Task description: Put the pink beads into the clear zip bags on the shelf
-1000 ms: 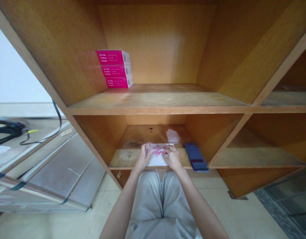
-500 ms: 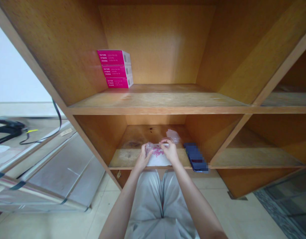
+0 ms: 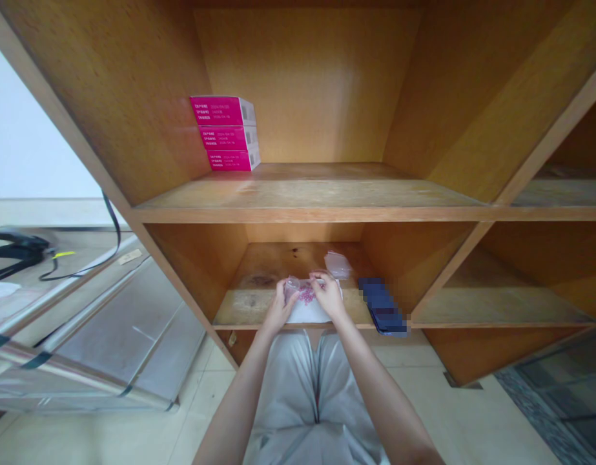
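Two bare hands work at the near edge of a lower wooden shelf (image 3: 244, 309). The left hand (image 3: 279, 310) clenches a small clear plastic bag (image 3: 292, 288). The right hand (image 3: 328, 296) pinches lightly beside it, hold unclear, a gentle fingertip grip suiting thin film, above a white paper sheet (image 3: 310, 313) with small pink pieces (image 3: 306, 296).

Varnished wood, thin plastic, matt paper
The shelf unit (image 3: 307, 215) is smooth varnished wood, scuffed on its lower shelf; the clear plastic bag (image 3: 292, 287) looks thin and glossy, the white paper sheet (image 3: 305, 313) matt, the magenta cardboard boxes (image 3: 225, 111) smooth with a slight sheen.
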{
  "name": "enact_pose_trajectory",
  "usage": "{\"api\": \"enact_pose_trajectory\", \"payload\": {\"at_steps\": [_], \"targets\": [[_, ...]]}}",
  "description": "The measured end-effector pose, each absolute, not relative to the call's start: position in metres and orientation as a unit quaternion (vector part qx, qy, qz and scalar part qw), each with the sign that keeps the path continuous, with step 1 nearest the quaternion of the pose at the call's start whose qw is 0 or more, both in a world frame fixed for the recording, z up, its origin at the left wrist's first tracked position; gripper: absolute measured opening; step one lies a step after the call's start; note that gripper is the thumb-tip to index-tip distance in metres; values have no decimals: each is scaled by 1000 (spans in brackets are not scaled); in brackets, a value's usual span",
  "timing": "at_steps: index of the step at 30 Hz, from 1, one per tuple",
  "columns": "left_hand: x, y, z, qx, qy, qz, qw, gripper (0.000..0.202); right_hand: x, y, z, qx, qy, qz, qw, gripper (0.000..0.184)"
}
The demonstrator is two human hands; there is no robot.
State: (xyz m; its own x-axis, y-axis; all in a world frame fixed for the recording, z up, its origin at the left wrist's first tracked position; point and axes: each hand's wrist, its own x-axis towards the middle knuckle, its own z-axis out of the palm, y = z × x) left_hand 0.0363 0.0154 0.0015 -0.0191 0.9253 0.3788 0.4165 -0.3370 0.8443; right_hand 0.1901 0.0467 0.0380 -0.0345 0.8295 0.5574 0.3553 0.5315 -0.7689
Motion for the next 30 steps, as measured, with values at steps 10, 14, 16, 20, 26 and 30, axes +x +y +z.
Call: {"api": "enact_pose_trajectory", "payload": {"at_steps": [10, 14, 16, 20, 26, 30], "targets": [[37, 13, 4, 647, 523, 490, 262, 42, 196, 23, 4, -513, -722, 95, 455, 11], [37, 13, 3, 649, 517, 495, 259, 42, 186, 11, -1, -534, -737, 60, 411, 17], [37, 14, 3, 650, 517, 492, 261, 41, 182, 9, -1, -545, -738, 46, 395, 16], [37, 15, 1, 647, 519, 491, 265, 41, 178, 9, -3, -563, -739, 30, 370, 12], [36, 16, -2, 645, 521, 491, 267, 42, 176, 10, -7, -568, -739, 25, 362, 6], [36, 16, -3, 645, 519, 495, 263, 42, 175, 9, -8, -563, -734, 36, 377, 5]]}}
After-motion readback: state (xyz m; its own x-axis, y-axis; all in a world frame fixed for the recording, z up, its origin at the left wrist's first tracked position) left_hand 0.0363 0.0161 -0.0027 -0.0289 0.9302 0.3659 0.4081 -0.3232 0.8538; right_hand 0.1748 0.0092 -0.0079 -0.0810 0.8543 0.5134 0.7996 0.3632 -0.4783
